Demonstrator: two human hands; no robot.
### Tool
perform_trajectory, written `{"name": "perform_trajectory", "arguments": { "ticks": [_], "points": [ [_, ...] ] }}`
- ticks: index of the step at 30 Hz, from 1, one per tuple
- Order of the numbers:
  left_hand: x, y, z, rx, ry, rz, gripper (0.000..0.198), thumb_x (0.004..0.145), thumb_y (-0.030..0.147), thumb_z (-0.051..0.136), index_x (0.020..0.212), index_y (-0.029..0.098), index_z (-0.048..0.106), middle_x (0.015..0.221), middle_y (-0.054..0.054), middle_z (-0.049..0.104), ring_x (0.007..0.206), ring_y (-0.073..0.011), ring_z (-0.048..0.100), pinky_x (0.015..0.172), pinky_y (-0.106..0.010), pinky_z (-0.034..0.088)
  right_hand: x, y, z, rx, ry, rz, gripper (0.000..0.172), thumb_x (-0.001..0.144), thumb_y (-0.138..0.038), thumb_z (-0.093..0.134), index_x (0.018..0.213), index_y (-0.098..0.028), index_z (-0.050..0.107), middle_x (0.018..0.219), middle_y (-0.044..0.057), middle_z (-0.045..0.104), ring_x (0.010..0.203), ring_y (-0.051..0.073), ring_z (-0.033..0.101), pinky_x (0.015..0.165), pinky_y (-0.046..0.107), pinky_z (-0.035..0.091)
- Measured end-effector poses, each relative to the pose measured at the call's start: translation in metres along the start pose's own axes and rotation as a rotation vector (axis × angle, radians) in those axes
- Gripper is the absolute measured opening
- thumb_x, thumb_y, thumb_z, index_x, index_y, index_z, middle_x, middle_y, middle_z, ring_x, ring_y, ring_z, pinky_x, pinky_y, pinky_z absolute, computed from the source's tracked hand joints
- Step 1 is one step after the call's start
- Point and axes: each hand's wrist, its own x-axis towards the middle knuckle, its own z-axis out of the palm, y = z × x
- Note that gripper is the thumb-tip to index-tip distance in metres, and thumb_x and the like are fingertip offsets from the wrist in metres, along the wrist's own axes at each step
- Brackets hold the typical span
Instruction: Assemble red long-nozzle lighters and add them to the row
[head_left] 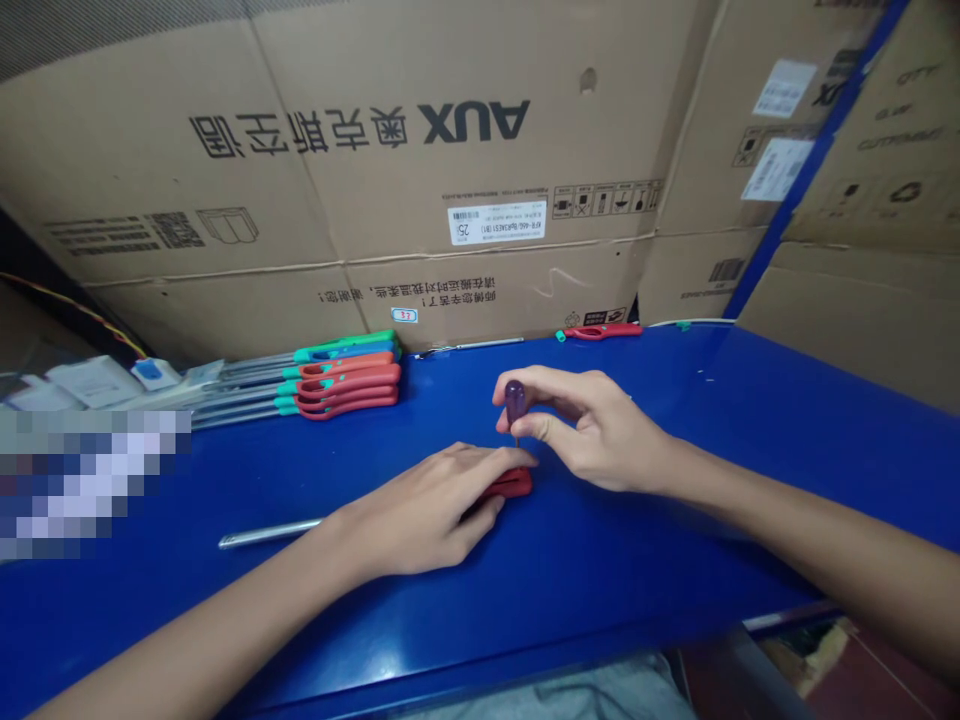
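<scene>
My left hand (442,505) is closed over a red-handled long-nose lighter (516,484), pressing it to the blue table. The lighter's metal tube (266,535) sticks out to the left from under my wrist, while most of the handle is hidden by my fingers. Just above the handle's right end, my right hand (592,425) pinches a small screwdriver (515,402) with a dark purple handle. It stands upright, its thin shaft pointing down at the lighter handle beside my left fingertips. Where the tip meets the handle cannot be made out.
Several lighters (349,380) with red, orange, blue and green handles lie stacked at the back left. A red handle piece (604,331) and a thin metal rod (487,344) lie along the cardboard wall (450,180). White boxy items (101,382) stand at far left on the blue table (675,570).
</scene>
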Motion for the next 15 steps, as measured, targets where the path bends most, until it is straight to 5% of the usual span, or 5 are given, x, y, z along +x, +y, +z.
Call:
{"name": "perform_trajectory", "arguments": {
  "ticks": [15],
  "points": [
    [0.0,0.0013,0.0002,0.023,0.005,-0.013,0.04,0.093,0.013,0.046,0.131,0.022,0.042,0.117,-0.005,0.065,0.105,-0.0205,0.063,0.095,-0.037,0.047,0.0004,0.0051,0.0011,-0.048,0.113,0.004,0.005,0.083,-0.018,0.061,0.088,-0.017,0.059,0.082,0.002,0.067,0.075,0.015,0.063,0.071,0.027,0.051]
  ]
}}
